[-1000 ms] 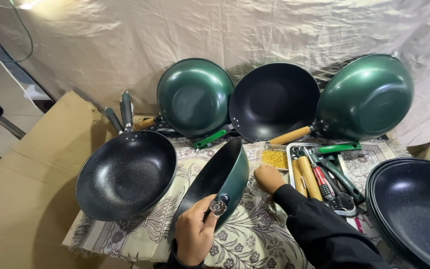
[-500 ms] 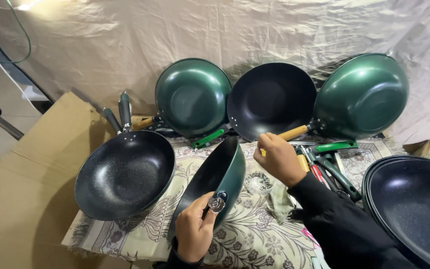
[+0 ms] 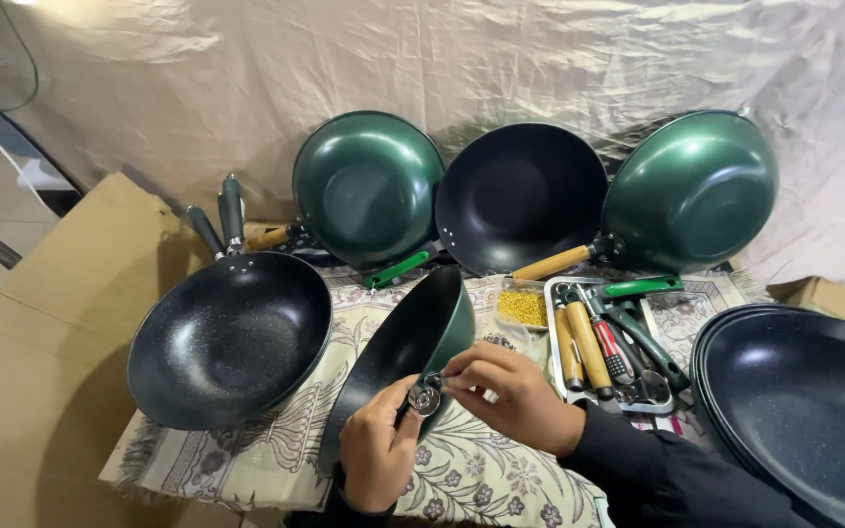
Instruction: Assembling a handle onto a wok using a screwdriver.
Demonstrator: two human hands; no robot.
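The scene is evenly and fairly brightly lit from above and the upper left, where a blown-out bright spot is seen at the top edge. Soft sheen is thrown on the crinkled backdrop sheet [image 3: 540, 68], and broad glare is carried by the green pans [image 3: 369, 186]. Soft shadows are cast beneath the pans. Focus is kept sharp throughout; slight wide-angle bending is noticed at the edges.

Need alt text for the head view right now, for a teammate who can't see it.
A person's left hand steadies a handleless green wok on edge over a patterned cloth, while the right hand pinches a small metal fitting at its rim. More woks lean against a draped backdrop, beside a tray of handles.
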